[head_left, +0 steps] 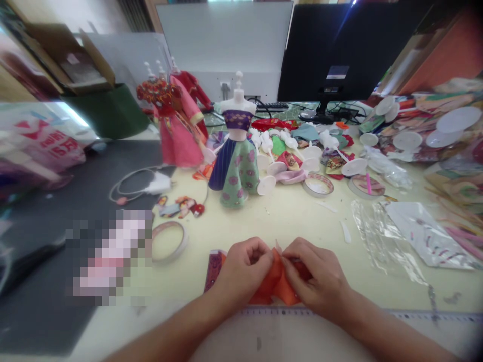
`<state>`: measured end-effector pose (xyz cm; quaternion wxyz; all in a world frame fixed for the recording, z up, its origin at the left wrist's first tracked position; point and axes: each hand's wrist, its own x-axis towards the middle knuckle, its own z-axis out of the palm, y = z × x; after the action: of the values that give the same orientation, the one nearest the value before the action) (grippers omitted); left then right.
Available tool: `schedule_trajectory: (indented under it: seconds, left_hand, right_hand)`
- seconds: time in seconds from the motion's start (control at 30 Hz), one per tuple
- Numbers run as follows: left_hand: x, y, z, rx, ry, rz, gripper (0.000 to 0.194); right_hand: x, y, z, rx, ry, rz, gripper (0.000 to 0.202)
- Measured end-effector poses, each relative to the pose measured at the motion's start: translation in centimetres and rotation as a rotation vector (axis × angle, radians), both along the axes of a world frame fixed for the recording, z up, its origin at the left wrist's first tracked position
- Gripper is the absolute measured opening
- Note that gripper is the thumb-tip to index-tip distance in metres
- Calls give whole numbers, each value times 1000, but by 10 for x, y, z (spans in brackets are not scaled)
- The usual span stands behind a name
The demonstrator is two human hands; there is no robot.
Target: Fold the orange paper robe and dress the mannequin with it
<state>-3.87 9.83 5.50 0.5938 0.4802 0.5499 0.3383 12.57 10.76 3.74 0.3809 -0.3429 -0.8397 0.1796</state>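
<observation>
Near the table's front edge, a piece of orange fabric (272, 281) is pinched between my two hands. My left hand (245, 266) is closed, thumb and fingers gripping the fabric's upper left. Its upper right is pinched by my right hand (317, 274), also closed. A small pale tip (278, 245) sticks up between the fingertips; what it is I cannot make out. Purple patterned fabric (214, 269) with a pale edge lies left of my left hand, partly hidden by it. A ruler (283, 312) runs along the table just below the fabric.
Ahead stands a mini mannequin (238, 151) in a purple and green dress. Dressed figures (179, 136) stand behind left, several more lie behind right. Tape rolls (171, 241), a white charger (158, 183) and clear plastic bags (377, 236) lie around. Two monitors (332, 55) stand behind.
</observation>
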Motion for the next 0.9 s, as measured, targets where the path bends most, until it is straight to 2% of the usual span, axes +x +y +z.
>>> schedule_trajectory:
  seconds: [0.23, 0.9]
  left_hand:
    - [-1, -1, -1, -44, -32, 13, 11]
    - [0, -4, 0, 69, 61, -62, 9]
  right_hand:
    - [-1, 1, 0, 41, -4, 42, 12]
    - [0, 0, 3, 36, -53, 88, 12]
